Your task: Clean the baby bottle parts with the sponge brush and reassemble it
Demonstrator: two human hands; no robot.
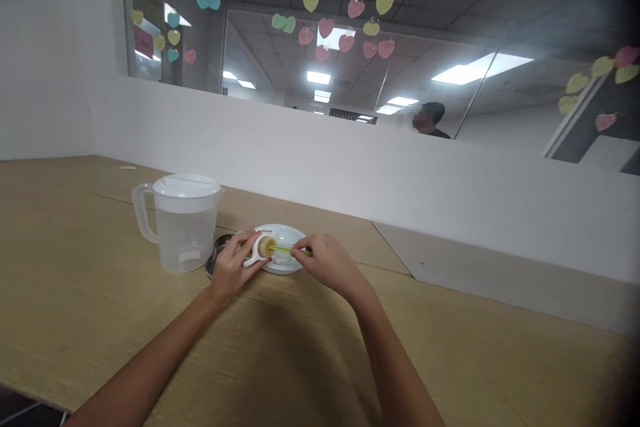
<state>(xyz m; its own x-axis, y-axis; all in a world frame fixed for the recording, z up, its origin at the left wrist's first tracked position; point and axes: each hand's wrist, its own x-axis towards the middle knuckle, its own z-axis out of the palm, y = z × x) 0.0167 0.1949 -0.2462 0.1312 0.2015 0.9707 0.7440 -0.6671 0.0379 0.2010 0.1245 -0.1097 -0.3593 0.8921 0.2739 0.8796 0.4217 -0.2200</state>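
Observation:
Tilted on its side over a white plate [284,268] is what looks like a small cup or bottle with white side handles and a tan, round mouth [265,247]. My left hand [234,267] is closed around it, and its body is mostly hidden by the fingers. A thin yellow-green stick [281,249] reaches into or against the mouth; I cannot tell how deep. My right hand [323,259] pinches the stick's other end between thumb and fingers. Something clear or white lies on the plate below, too small to name.
Left of my hands stands a translucent lidded pitcher [186,233]. A dark metal dish or tray [211,263] sits beside it, partly behind my left hand. Behind the wooden table [150,333], a white wall holds a window with heart-shaped notes; a person [433,121] shows through it.

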